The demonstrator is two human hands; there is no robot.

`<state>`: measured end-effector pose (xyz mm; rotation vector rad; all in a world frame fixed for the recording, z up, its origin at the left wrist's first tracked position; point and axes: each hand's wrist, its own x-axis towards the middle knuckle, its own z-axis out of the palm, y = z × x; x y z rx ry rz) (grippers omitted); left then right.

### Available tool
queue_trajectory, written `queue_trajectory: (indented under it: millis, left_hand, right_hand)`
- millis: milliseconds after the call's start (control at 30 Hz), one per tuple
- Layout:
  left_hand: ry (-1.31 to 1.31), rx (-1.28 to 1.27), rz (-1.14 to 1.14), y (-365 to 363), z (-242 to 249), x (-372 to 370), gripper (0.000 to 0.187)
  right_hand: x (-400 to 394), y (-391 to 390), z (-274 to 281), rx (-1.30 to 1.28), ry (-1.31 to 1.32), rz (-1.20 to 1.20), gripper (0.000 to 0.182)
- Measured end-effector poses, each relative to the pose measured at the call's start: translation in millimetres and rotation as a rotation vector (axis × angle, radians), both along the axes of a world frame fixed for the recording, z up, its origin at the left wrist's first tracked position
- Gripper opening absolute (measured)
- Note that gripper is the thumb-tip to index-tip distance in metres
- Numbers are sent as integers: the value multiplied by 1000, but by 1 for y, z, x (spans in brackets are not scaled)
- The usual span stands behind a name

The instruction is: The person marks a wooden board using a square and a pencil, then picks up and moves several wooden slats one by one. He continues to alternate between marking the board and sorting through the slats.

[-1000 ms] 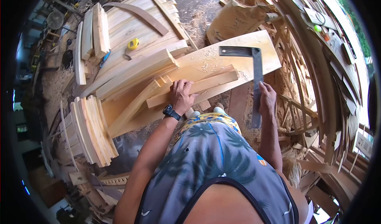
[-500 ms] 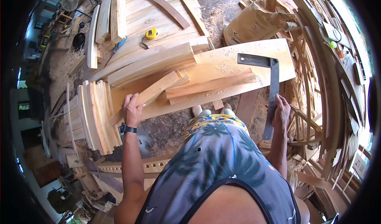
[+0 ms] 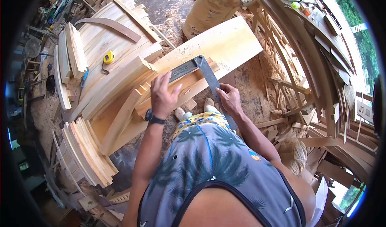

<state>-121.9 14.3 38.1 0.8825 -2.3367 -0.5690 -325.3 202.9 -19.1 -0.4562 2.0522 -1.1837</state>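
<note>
My right hand (image 3: 230, 100) grips the blade of a dark try square (image 3: 210, 79), whose handle lies over the wood pieces. Beside the end of that handle is my left hand (image 3: 163, 95), fingers spread and holding nothing; a watch is on its wrist. A short wood piece (image 3: 187, 88) rests under the square on a wide pale board (image 3: 237, 38). To the left, a narrow notched piece (image 3: 122, 120) leans across the board's near end. Wood shavings lie on the board.
A yellow tape measure (image 3: 108, 57) sits on stacked planks (image 3: 116, 30) at upper left. Curved slats (image 3: 86, 150) are stacked at lower left. A sack (image 3: 211, 10) stands behind the board. Long curved timbers (image 3: 299, 58) and scrap wood fill the right side.
My left hand has let go of the narrow piece and opened. My right hand has brought the square leftward over the short wood piece. The camera view has turned.
</note>
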Motion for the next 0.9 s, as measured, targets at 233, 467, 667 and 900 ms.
queue_trajectory:
  millis: [233, 467, 667, 900]
  left_hand:
    - [-255, 33, 94, -20, -72, -72, 57]
    - [-223, -71, 85, -17, -91, -73, 53]
    - [-222, -159, 62, -17, -90, -73, 54]
    - [-257, -119, 43, -19, -92, -72, 54]
  right_hand:
    - [-3, -2, 0, -6, -1, -15, 46]
    - [-29, 3, 17, 102, 222, 123, 35]
    - [-53, -7, 31, 65, 221, 107, 38]
    - [-59, -36, 33, 113, 450, 206, 35]
